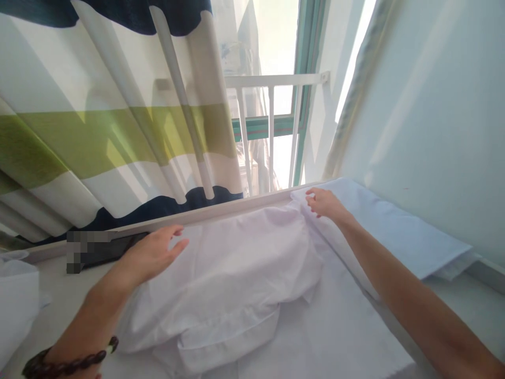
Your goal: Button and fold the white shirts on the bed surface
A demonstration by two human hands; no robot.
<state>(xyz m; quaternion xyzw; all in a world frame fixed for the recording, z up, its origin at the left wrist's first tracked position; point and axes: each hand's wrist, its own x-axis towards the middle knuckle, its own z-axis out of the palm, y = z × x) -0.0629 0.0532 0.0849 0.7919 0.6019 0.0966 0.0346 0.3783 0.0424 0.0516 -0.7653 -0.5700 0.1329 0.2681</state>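
A white cloth garment (pixel 236 252) lies spread and wrinkled in front of me, with a folded band near its lower edge that looks like a cuff or hem. My left hand (pixel 153 252) is over the garment's upper left edge, thumb and fingers apart, holding nothing. At the upper right corner of the cloth is my right hand (pixel 324 202), its fingers loosely bent and apart. Whether its fingertips touch the fabric is hard to tell. More white fabric (pixel 386 226) lies flat to the right, partly behind my right forearm. A dark beaded bracelet (pixel 71 363) circles my left wrist.
A dark flat object (pixel 114 250), partly pixelated, lies left of my left hand. Another white cloth (pixel 16 305) sits at the far left. Behind the surface's raised edge (pixel 213 211) hang striped curtains (pixel 118 131) beside a white railing (pixel 272 81) and window. A pale wall (pixel 434 116) bounds the right.
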